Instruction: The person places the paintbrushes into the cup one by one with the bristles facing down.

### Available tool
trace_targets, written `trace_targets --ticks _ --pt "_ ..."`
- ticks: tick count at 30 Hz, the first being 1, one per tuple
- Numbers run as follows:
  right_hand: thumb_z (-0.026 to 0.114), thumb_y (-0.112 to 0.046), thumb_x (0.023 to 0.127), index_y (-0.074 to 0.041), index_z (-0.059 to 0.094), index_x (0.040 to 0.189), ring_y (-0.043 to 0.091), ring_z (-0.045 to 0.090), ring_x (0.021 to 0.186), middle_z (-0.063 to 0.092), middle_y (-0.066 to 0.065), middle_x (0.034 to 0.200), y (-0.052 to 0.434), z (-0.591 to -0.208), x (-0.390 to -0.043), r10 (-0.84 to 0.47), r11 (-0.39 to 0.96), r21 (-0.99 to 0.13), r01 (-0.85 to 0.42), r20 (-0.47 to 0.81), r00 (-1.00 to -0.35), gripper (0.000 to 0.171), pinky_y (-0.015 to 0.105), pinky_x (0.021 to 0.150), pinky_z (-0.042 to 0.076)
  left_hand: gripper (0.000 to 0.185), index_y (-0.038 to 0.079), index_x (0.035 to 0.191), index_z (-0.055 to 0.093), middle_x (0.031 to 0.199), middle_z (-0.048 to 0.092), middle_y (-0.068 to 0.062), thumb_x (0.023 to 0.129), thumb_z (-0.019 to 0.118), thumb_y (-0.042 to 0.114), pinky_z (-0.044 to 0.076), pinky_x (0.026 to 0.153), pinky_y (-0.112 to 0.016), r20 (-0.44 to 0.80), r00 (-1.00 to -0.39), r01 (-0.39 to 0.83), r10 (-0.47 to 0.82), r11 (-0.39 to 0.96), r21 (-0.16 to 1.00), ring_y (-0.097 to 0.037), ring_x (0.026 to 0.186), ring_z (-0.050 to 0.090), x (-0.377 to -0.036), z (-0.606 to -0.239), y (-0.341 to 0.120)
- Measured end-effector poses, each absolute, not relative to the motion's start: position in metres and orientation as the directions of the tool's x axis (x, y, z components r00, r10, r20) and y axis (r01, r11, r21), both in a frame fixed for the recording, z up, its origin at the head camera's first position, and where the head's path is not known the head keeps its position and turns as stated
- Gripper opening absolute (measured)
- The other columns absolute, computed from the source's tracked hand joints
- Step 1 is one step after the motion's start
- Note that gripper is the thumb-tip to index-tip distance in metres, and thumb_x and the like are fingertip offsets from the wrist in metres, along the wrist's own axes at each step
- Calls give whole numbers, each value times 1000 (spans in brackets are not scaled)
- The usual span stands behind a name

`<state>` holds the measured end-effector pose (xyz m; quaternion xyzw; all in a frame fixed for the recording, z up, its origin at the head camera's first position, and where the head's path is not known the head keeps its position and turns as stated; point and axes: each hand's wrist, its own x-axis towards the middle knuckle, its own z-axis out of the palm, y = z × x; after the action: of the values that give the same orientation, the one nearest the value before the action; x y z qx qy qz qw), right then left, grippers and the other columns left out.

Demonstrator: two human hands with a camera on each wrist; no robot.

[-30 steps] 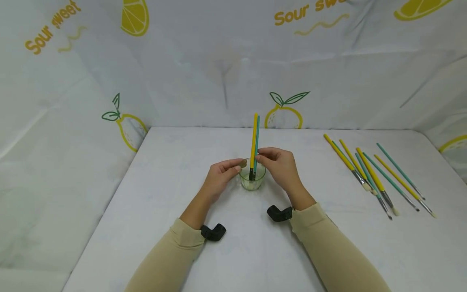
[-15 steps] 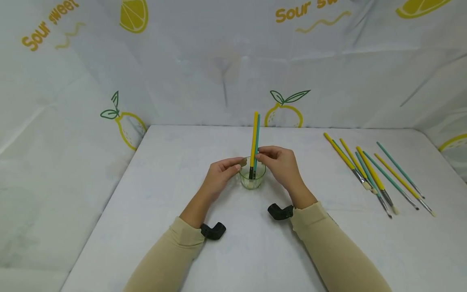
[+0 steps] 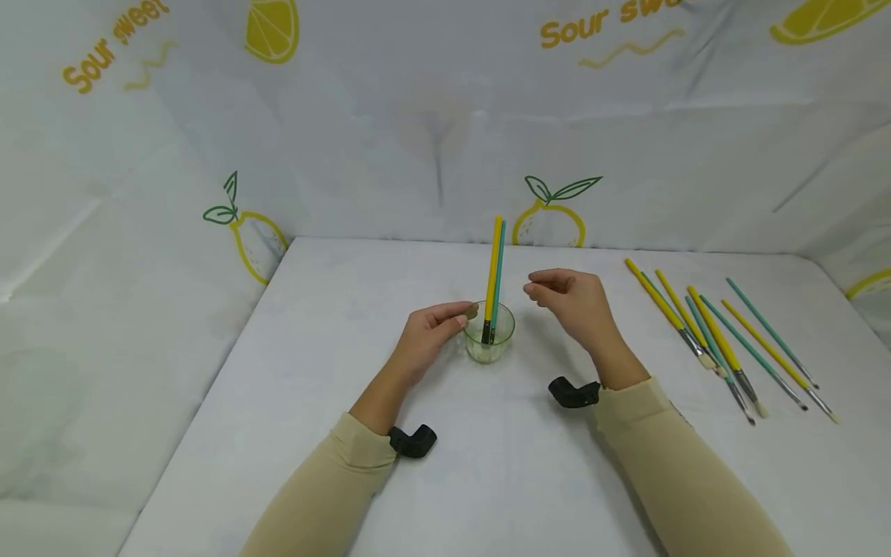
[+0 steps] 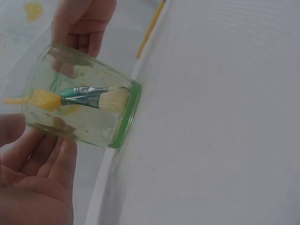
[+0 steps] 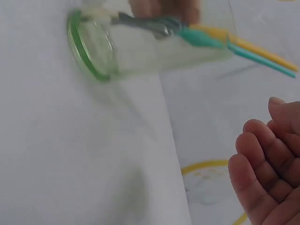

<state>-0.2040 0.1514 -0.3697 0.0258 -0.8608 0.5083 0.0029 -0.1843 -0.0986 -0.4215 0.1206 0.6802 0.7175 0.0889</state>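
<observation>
A clear greenish glass cup (image 3: 480,356) stands upright near the middle of the table. Two paintbrushes lean in it, bristles down: a yellow paintbrush (image 3: 493,271) and a teal paintbrush (image 3: 500,267). My left hand (image 3: 426,340) pinches the cup's rim from the left, thumb on one side and fingers on the other. Through the cup wall in the left wrist view, pale bristles (image 4: 115,100) reach the green base. To the right of the cup, apart from it, my right hand (image 3: 574,305) hangs with loosely bent fingers and holds nothing, as the right wrist view also shows.
Several yellow and teal paintbrushes (image 3: 724,336) lie spread on the right side of the white table (image 3: 334,309), bristles toward the near edge. Behind the table hangs a white curtain (image 3: 383,139) printed with lemons.
My right hand has let go of the teal paintbrush and moved away to the right. The left hand stays at the cup's rim, and the brushes still stand in the cup.
</observation>
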Motion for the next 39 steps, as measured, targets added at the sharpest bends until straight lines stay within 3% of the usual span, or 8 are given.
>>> trace_targets --ticks 10,18,23,29,39 --pt "62 -46 94 -7 66 123 30 68 88 69 20 112 251 -348 -219 51 776 -630 33 11 -999 49 30 66 52 32 1 128 64 130 66 -10 98 59 11 47 105 -28 17 -960 7 279 -38 999 -18 126 57 -184 -420 -97" --pt "62 -28 95 7 65 117 44 55 104 61 30 119 304 -354 -226 81 881 -457 119 -101 -992 42 53 79 51 31 3 128 64 130 66 -9 99 58 12 47 105 -28 13 -960 5 280 -32 999 -17 127 57 -182 -419 -98" --pt "66 -25 92 11 66 109 40 59 91 63 31 109 320 -361 -226 84 914 -378 144 -170 -982 40 46 70 52 31 2 128 64 130 66 -10 99 58 11 47 105 -28 28 -958 17 285 -43 999 -19 126 58 -182 -418 -97" --pt "72 -27 87 11 66 104 33 57 77 64 27 99 325 -366 -226 93 922 -346 172 -233 -968 42 33 56 49 32 0 128 63 131 65 -12 99 57 10 47 105 -27 28 -959 15 282 -49 999 -20 127 57 -182 -417 -96" --pt "73 -21 86 11 68 98 30 57 71 63 28 94 325 -370 -226 78 929 -340 148 -211 -974 34 31 52 48 31 2 128 63 131 65 -11 99 57 11 47 105 -26 29 -956 17 290 -45 999 -18 126 58 -181 -417 -98"
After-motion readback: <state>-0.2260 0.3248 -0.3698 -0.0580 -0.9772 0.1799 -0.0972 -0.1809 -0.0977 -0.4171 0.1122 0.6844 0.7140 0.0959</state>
